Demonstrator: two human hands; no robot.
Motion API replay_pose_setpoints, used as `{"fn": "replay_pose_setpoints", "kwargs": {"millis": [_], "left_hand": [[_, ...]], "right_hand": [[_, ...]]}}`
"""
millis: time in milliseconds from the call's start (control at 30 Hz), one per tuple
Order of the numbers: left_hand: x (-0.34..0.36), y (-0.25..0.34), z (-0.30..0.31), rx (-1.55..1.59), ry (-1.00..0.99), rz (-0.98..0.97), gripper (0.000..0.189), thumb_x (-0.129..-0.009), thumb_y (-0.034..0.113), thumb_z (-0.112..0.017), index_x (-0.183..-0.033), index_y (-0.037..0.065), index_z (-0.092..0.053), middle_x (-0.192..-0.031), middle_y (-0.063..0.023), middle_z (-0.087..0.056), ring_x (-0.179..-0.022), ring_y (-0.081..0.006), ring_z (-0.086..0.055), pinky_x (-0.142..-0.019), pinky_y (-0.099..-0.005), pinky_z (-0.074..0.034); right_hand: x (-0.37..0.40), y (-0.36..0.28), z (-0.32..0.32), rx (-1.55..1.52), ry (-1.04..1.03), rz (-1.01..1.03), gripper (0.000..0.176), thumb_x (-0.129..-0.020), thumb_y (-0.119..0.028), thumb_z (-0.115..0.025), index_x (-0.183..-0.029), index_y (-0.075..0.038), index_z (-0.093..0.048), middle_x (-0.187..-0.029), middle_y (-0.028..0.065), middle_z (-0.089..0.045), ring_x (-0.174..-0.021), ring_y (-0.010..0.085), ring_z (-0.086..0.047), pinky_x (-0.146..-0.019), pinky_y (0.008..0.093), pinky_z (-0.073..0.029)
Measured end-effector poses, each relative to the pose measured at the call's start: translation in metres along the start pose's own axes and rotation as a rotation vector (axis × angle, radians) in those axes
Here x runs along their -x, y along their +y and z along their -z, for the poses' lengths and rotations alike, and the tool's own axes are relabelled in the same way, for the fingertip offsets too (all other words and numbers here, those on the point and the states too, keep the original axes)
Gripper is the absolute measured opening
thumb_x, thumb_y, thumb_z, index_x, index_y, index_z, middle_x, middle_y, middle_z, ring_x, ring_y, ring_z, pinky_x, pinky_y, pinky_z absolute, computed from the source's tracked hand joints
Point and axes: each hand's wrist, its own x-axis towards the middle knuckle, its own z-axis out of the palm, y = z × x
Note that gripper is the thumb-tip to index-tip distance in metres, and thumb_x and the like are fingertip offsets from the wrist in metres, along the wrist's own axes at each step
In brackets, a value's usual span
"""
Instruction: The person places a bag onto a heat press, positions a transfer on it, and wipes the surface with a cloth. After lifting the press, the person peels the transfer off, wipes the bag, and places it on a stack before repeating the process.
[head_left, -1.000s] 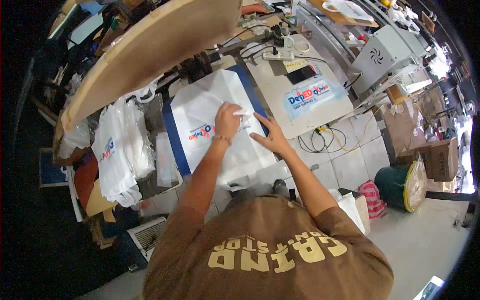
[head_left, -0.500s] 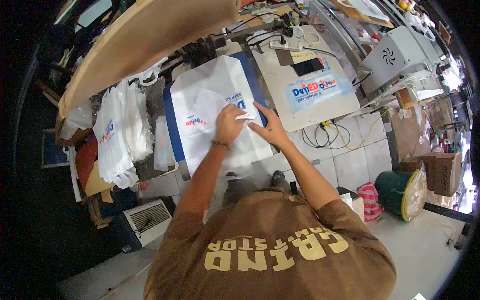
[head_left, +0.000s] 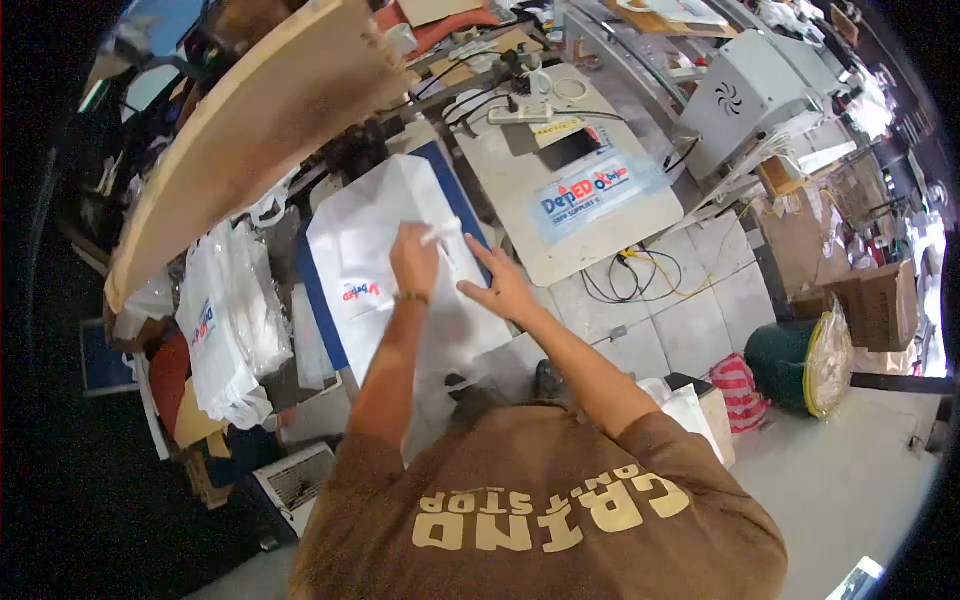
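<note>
A white bag with red and blue print (head_left: 370,200) lies on a blue board (head_left: 322,318). My left hand (head_left: 413,262) is closed over the bag's middle, gripping white material that sticks out at its right side; motion blurs it somewhat. To its right, my right hand (head_left: 500,286) rests with fingers spread at the bag's right edge. The bag's print is partly hidden by folds and by my left hand.
Stacked white bags (head_left: 215,310) lie on the left, below a curved wooden panel (head_left: 250,140). Right of the board, a pale board (head_left: 530,225) holds a printed sheet (head_left: 590,195), a phone and a power strip (head_left: 520,115). A grey machine (head_left: 735,105) stands farther right.
The view has shifted, so the scene sits farther left. My left hand has moved up the bag with the white material, away from my right hand. The print by my right hand no longer shows.
</note>
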Motion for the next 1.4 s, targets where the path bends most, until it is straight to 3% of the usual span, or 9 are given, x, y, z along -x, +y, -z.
{"fn": "replay_pose_setpoints", "kwargs": {"millis": [33, 300, 533, 800, 933, 1133, 1267, 1367, 1400], "left_hand": [[0.010, 0.005, -0.001, -0.011, -0.002, -0.248, 0.012, -0.081, 0.000, -0.071, -0.093, 0.001, -0.068, -0.094, -0.0162, -0.068, -0.086, -0.0373, -0.068, -0.076, -0.0432, -0.054], [0.012, 0.018, -0.003, 0.038, 0.055, -0.247, 0.014, -0.080, -0.005, -0.065, -0.092, 0.003, -0.068, -0.095, -0.0150, -0.065, -0.088, -0.0378, -0.065, -0.077, -0.0464, -0.053], [0.026, -0.081, 0.079, -0.321, 0.069, 0.215, 0.015, -0.082, 0.007, -0.075, -0.091, -0.002, -0.066, -0.096, -0.0177, -0.067, -0.093, -0.0378, -0.065, -0.083, -0.0448, -0.051], [0.033, -0.019, -0.001, -0.111, 0.044, -0.194, 0.019, -0.077, 0.000, -0.068, -0.096, 0.000, -0.069, -0.098, -0.0185, -0.068, -0.095, -0.0402, -0.065, -0.086, -0.0474, -0.052], [0.011, -0.094, 0.064, -0.216, 0.105, 0.270, 0.017, -0.087, 0.012, -0.073, -0.095, -0.002, -0.067, -0.098, -0.0203, -0.068, -0.093, -0.0405, -0.066, -0.085, -0.0454, -0.051], [0.060, 0.014, 0.015, -0.067, -0.112, -0.040, 0.026, -0.075, 0.007, -0.076, -0.098, 0.000, -0.068, -0.107, -0.0204, -0.070, -0.101, -0.0409, -0.065, -0.092, -0.0459, -0.051], [0.069, -0.059, 0.044, -0.109, 0.100, -0.120, 0.015, -0.078, 0.007, -0.074, -0.091, 0.000, -0.068, -0.092, -0.0206, -0.068, -0.087, -0.0399, -0.066, -0.077, -0.0479, -0.051], [0.048, -0.081, 0.098, -0.170, -0.056, 0.365, 0.022, -0.079, 0.007, -0.075, -0.096, -0.004, -0.069, -0.099, -0.0208, -0.071, -0.092, -0.0387, -0.068, -0.084, -0.0425, -0.053], [0.054, -0.075, 0.086, -0.223, 0.108, 0.227, 0.020, -0.078, 0.007, -0.075, -0.094, -0.003, -0.069, -0.100, -0.0219, -0.070, -0.094, -0.0386, -0.068, -0.085, -0.0439, -0.053]], "right_hand": [[-0.001, 0.003, -0.002, 0.029, -0.007, -0.002, 0.083, -0.082, -0.048, -0.078, -0.154, -0.026, -0.044, -0.112, 0.0259, -0.058, -0.107, 0.0452, -0.059, -0.093, 0.0481, -0.050], [-0.004, -0.003, 0.004, -0.005, -0.048, -0.033, 0.080, -0.082, -0.045, -0.078, -0.153, -0.024, -0.046, -0.120, 0.0275, -0.056, -0.110, 0.0457, -0.058, -0.095, 0.0492, -0.049], [-0.002, -0.007, 0.002, -0.021, -0.015, -0.005, 0.074, -0.083, -0.041, -0.079, -0.150, -0.025, -0.052, -0.119, 0.0262, -0.056, -0.112, 0.0431, -0.058, -0.097, 0.0465, -0.048], [0.000, 0.000, 0.003, -0.028, -0.037, -0.001, 0.074, -0.085, -0.036, -0.079, -0.152, -0.023, -0.050, -0.123, 0.0231, -0.056, -0.115, 0.0396, -0.059, -0.099, 0.0429, -0.047], [0.001, 0.002, -0.001, -0.039, -0.031, -0.011, 0.076, -0.085, -0.041, -0.076, -0.153, -0.028, -0.047, -0.120, 0.0285, -0.055, -0.113, 0.0453, -0.056, -0.097, 0.0478, -0.047], [-0.003, 0.003, 0.002, -0.040, -0.044, 0.006, 0.072, -0.086, -0.041, -0.076, -0.151, -0.029, -0.050, -0.118, 0.0279, -0.055, -0.108, 0.0435, -0.058, -0.093, 0.0460, -0.049], [-0.001, 0.000, 0.002, -0.026, -0.024, 0.048, 0.071, -0.085, -0.039, -0.077, -0.150, -0.026, -0.052, -0.118, 0.0276, -0.055, -0.103, 0.0421, -0.060, -0.091, 0.0444, -0.049], [-0.001, 0.001, 0.002, -0.055, -0.063, -0.021, 0.071, -0.085, -0.039, -0.077, -0.150, -0.025, -0.052, -0.120, 0.0277, -0.055, -0.108, 0.0425, -0.060, -0.094, 0.0442, -0.050], [-0.001, 0.003, -0.001, -0.007, 0.004, 0.045, 0.071, -0.085, -0.039, -0.078, -0.150, -0.023, -0.052, -0.123, 0.0278, -0.055, -0.113, 0.0426, -0.059, -0.098, 0.0447, -0.049]]}}
